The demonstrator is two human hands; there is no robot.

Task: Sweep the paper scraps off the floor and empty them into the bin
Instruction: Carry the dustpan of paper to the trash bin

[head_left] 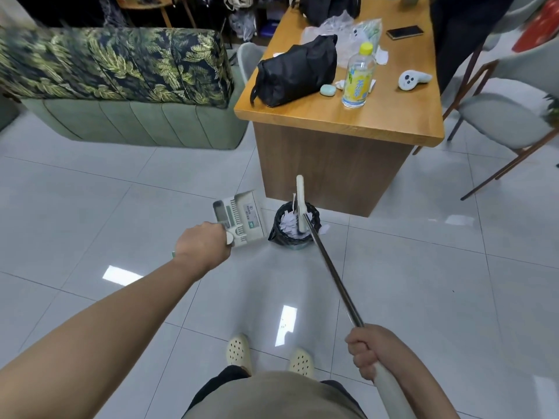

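Bin (295, 226): on the floor (121, 192), by the near end of the wooden table (348, 116), with paper scraps (289, 225) inside.
Left hand (204, 244): my fingers curl round the dustpan (240, 217) handle, beside the bin.
Right hand (370, 350): my fingers wrap the broom (329, 267) pole; its head sits over the bin.
Stray scrap (324, 228): on the floor, touching the bin.

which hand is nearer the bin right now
Left. The left hand holds the dustpan just left of the bin; the right hand grips the broom handle well back.
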